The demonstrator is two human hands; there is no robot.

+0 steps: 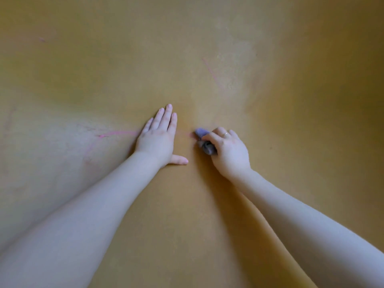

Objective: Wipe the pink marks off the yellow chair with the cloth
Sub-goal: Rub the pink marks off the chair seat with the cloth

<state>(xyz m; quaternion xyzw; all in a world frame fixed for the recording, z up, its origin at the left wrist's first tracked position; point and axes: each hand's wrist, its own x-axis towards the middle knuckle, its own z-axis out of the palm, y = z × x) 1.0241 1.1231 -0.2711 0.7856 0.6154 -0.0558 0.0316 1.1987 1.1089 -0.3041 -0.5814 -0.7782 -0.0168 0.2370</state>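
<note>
The yellow chair (pixel 187 235) fills the whole view, so it is the only furniture and the only backdrop to be seen. Beyond the fingers (pixel 166 116) of the left hand (pixel 158 140), up and to their right, the light falls on 1 pale, washed-out patch with a grainy look. Farther right of the fingers the yellow sinks into brown shade, darkest at the edge and the upper corner. To the left of the fingers the surface has a dull, greyish sheen. Nearer than the fingers the colour is a warmer orange-yellow, and 1 dark band of shadow slants down toward the lower edge.
</note>
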